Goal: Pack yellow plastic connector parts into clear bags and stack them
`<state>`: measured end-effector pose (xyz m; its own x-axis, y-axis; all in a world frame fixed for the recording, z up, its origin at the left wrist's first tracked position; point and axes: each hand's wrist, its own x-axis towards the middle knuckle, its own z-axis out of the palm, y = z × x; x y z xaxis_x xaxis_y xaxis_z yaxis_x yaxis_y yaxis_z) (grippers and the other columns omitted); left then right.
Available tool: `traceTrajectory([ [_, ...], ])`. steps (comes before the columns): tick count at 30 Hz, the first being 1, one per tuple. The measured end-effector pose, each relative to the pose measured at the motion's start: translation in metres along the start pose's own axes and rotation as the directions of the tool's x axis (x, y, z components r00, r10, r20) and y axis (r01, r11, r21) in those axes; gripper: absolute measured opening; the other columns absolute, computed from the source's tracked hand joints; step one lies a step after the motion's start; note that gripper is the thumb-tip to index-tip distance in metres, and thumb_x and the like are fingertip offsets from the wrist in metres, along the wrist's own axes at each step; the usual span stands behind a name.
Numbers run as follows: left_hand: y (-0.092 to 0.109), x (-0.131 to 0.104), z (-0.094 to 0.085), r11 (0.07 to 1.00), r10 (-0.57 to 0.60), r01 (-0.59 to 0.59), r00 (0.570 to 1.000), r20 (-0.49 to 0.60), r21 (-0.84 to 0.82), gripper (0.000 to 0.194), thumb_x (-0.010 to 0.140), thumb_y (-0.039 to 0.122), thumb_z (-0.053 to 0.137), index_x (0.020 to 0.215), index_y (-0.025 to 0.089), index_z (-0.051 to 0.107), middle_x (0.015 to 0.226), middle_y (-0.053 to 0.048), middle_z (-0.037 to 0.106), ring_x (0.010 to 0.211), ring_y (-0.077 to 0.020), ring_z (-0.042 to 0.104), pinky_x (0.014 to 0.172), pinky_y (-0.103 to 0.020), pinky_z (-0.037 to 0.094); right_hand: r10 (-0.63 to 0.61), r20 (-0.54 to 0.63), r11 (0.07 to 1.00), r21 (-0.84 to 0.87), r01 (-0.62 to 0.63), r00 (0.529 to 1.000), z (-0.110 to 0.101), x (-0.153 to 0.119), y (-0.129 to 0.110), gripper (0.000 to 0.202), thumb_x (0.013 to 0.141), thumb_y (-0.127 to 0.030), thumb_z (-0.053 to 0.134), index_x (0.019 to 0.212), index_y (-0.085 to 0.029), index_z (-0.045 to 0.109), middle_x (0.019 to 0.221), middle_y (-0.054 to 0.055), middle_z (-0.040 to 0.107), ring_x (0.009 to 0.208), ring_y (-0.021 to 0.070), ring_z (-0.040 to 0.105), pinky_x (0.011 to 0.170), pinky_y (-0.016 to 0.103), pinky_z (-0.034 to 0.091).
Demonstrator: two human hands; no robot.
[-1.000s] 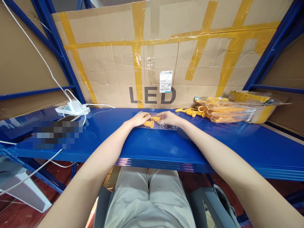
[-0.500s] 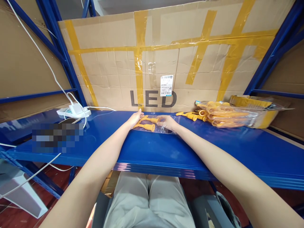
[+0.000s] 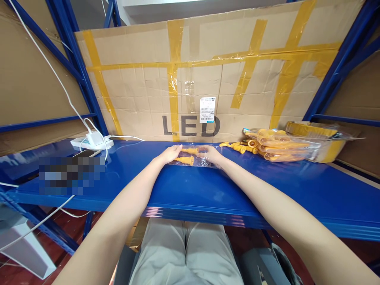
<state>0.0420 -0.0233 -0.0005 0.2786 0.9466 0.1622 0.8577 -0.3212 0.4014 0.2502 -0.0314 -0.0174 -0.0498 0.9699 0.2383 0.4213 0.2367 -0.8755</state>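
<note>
A clear plastic bag lies flat on the blue shelf, with two orange plastic pieces, each with a flared end, at its left part. The upper orange piece and the lower orange piece point their wide ends to the right. Closed over their narrow left ends is my left hand, which hides those ends. My right hand has its fingers curled on the bag, close to the upper piece's wide end. Whether the pieces are fully inside the bag I cannot tell.
Loose orange pieces and a filled clear bag lie at the right, beside an open cardboard box. A white power strip and a blurred dark device sit left. A taped cardboard sheet stands behind.
My left hand has shifted slightly right and now covers more of the orange pieces' left ends. My right hand stays about where it was on the bag. The view has tilted slightly.
</note>
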Motion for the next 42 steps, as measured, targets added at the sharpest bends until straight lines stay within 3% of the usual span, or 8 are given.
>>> traceTrajectory([
  [8,0.001,-0.001,-0.002,0.971,-0.075,0.041,0.988,0.136,0.236,0.061,0.098,0.044,0.022,0.155,0.022,0.026,0.158,-0.007,0.030,0.145,-0.0260,0.030,0.118,-0.046,0.023,-0.003,-0.259,0.997,-0.073,-0.016,0.966,-0.028,0.018,0.008,0.020,0.079,-0.008,0.050,0.082,-0.014,0.069,0.086,0.006,0.072,0.076,0.0154,0.068,0.076,0.027,0.053],
  [14,-0.019,0.001,-0.010,0.952,-0.150,0.117,0.984,0.097,0.283,0.060,0.098,0.044,0.011,0.155,0.028,0.024,0.159,-0.002,0.026,0.148,-0.0275,0.022,0.114,-0.064,0.018,-0.257,-0.338,0.776,-0.630,-0.015,0.905,-0.076,0.022,0.034,0.044,0.079,-0.006,0.046,0.120,-0.008,0.063,0.130,0.016,0.061,0.122,0.0254,0.054,0.105,0.037,0.040],
  [18,-0.037,-0.002,-0.019,0.925,-0.261,0.229,0.963,0.070,0.304,0.061,0.097,0.043,0.012,0.155,0.026,0.023,0.160,-0.002,0.024,0.148,-0.0306,0.019,0.114,-0.067,0.015,-0.103,-0.275,0.603,-0.782,-0.160,0.956,-0.084,0.017,0.045,0.054,0.084,-0.011,0.046,0.137,-0.015,0.051,0.148,0.013,0.046,0.138,0.0272,0.039,0.114,0.050,0.027],
  [22,-0.046,0.000,-0.021,0.909,-0.311,0.295,0.950,0.007,0.293,0.061,0.097,0.040,0.011,0.153,0.027,0.031,0.159,0.000,0.026,0.148,-0.0331,0.019,0.113,-0.069,0.019,0.157,-0.295,0.500,-0.799,-0.334,0.942,-0.081,0.013,0.042,0.047,0.090,-0.021,0.043,0.136,-0.017,0.051,0.147,0.015,0.046,0.139,0.0291,0.037,0.111,0.058,0.026],
  [33,-0.041,0.001,-0.020,0.935,-0.261,0.241,0.965,0.043,0.261,0.058,0.097,0.035,0.017,0.150,0.028,0.038,0.160,-0.002,0.024,0.147,-0.0337,0.022,0.111,-0.067,0.025,0.122,-0.286,0.454,-0.836,-0.309,0.951,-0.073,0.012,0.024,0.024,0.083,-0.016,0.054,0.102,-0.013,0.069,0.112,0.019,0.069,0.112,0.0318,0.061,0.104,0.058,0.029],
  [37,-0.037,0.001,-0.020,0.943,-0.251,0.232,0.967,0.052,0.237,0.058,0.096,0.034,0.016,0.151,0.026,0.037,0.160,-0.005,0.024,0.147,-0.0339,0.022,0.110,-0.068,0.026,0.095,-0.361,0.694,-0.644,-0.322,0.928,-0.069,0.015,0.014,0.014,0.078,-0.018,0.063,0.090,-0.016,0.068,0.099,0.014,0.072,0.106,0.0309,0.064,0.100,0.054,0.037],
  [40,-0.036,0.003,-0.019,0.941,-0.266,0.243,0.962,0.068,0.237,0.059,0.097,0.034,0.016,0.152,0.024,0.033,0.162,-0.005,0.020,0.148,-0.0318,0.022,0.113,-0.064,0.022,0.201,-0.421,0.967,-0.060,-0.248,0.884,-0.064,0.017,0.004,0.014,0.076,-0.017,0.064,0.089,-0.017,0.063,0.084,0.006,0.070,0.089,0.0231,0.067,0.083,0.039,0.051],
  [42,-0.037,0.004,-0.018,0.940,-0.266,0.241,0.961,0.077,0.242,0.059,0.097,0.034,0.016,0.152,0.022,0.033,0.162,-0.005,0.018,0.148,-0.0299,0.023,0.116,-0.060,0.019,0.270,-0.367,0.943,0.288,-0.167,0.890,-0.059,0.016,-0.004,0.008,0.079,-0.015,0.058,0.086,-0.018,0.059,0.079,0.003,0.067,0.075,0.0165,0.066,0.070,0.029,0.053],
])
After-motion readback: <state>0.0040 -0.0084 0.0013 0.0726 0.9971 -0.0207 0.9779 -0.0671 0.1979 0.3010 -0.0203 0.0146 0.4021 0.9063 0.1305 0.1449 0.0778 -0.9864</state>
